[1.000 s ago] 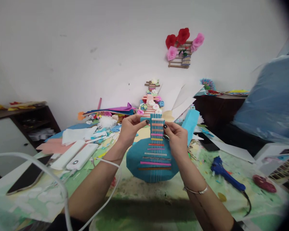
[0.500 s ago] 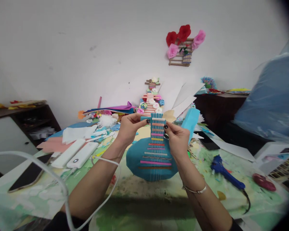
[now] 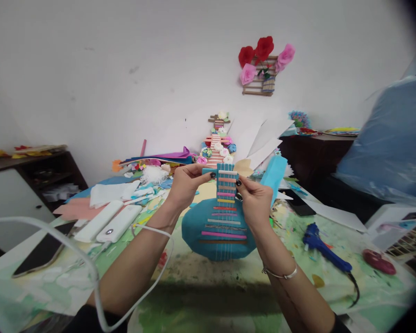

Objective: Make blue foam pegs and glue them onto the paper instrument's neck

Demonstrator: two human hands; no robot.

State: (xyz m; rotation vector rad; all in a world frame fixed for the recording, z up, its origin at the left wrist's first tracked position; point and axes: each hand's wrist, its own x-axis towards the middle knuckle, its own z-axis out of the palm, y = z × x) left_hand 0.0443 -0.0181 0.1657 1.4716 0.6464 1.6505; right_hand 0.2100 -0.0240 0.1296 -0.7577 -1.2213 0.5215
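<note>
A blue paper-covered craft guitar [image 3: 197, 231] stands upright in front of me, with coloured strips across its neck and body and thin pale strings running down it. My left hand [image 3: 187, 182] pinches a small blue strip [image 3: 208, 171] between thumb and fingers, its end against the left side of the neck top. My right hand [image 3: 258, 199] is closed on the right edge of the neck, thumb on the front; its other fingertips are hidden behind.
A blue hot glue gun [image 3: 327, 249] and a dark red object [image 3: 378, 262] lie at the right. White power banks [image 3: 119, 224] and a phone [image 3: 43, 249] are at the left. A white cable [image 3: 93, 268] loops over my left forearm. Paper scraps [image 3: 114, 193] and blue crepe paper [image 3: 275, 175] lie behind.
</note>
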